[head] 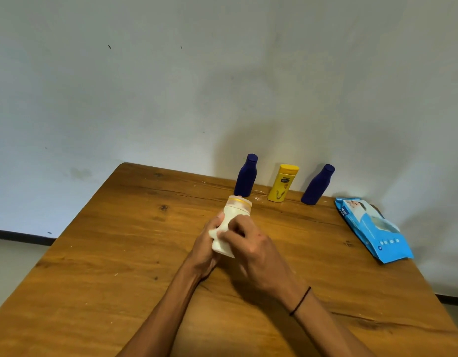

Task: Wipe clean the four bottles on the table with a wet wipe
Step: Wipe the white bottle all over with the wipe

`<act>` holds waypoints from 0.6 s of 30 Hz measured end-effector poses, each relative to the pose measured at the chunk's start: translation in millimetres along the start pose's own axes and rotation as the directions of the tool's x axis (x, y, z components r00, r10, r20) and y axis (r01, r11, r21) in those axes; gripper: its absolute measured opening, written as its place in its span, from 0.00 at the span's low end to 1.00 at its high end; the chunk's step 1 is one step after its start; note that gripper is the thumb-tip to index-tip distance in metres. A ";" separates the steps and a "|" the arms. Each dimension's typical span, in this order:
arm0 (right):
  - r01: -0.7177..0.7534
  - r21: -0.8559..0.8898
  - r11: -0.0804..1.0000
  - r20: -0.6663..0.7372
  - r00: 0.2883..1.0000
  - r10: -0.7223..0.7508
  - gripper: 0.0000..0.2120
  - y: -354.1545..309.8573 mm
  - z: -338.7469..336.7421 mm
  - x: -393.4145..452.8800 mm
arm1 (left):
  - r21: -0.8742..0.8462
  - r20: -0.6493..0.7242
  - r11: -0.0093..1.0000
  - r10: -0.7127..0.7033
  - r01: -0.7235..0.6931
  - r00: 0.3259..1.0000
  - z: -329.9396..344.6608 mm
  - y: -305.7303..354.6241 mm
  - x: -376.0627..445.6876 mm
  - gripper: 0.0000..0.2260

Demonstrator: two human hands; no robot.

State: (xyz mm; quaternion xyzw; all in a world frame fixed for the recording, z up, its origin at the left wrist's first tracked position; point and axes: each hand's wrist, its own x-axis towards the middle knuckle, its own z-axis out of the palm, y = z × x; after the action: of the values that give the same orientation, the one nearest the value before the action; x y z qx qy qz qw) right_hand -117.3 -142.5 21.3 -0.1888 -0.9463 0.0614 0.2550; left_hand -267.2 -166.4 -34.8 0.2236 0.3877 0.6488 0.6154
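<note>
I have the white bottle up off the counter, tilted with its gold-banded cap pointing away from me, toward the left blue bottle. My left hand is curled around the white bottle's lower body from the left side, fingers closed on it. My right hand presses against the white bottle's right face, its fingers bent over what looks like a white wet wipe; a small fold of it pokes out on the left between my hands, and I cannot tell how much lies under the fingers.

Beyond the white bottle, three bottles stand upright in a row against the wall: the left blue bottle closest, then the yellow bottle to its right, then the right blue bottle. Well to the right of the white bottle, the blue wipes pack lies flat near the counter's right edge.
</note>
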 end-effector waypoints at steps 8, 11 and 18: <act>0.077 -0.066 0.995 0.025 0.997 -0.076 0.16 16.9 -14.1 -14.8 | 0.057 0.071 0.998 -0.024 0.019 0.997 3.3 1.8 -3.7 0.26; -0.129 -0.028 0.991 -0.112 0.986 0.126 0.20 27.3 -15.3 -3.2 | 0.121 0.093 0.992 -0.029 0.018 0.995 5.5 1.6 -3.7 0.22; -0.202 0.085 0.976 -0.119 0.970 0.211 0.15 14.2 -0.9 8.7 | 0.043 0.031 0.999 -0.030 0.029 0.999 3.0 -0.5 -0.1 0.26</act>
State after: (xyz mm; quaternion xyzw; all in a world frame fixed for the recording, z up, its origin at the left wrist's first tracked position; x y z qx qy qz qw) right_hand -119.2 -126.0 23.1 -0.2806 -0.9005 0.1095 0.3138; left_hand -264.5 -165.9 -33.3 0.2410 0.3947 0.6276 0.6263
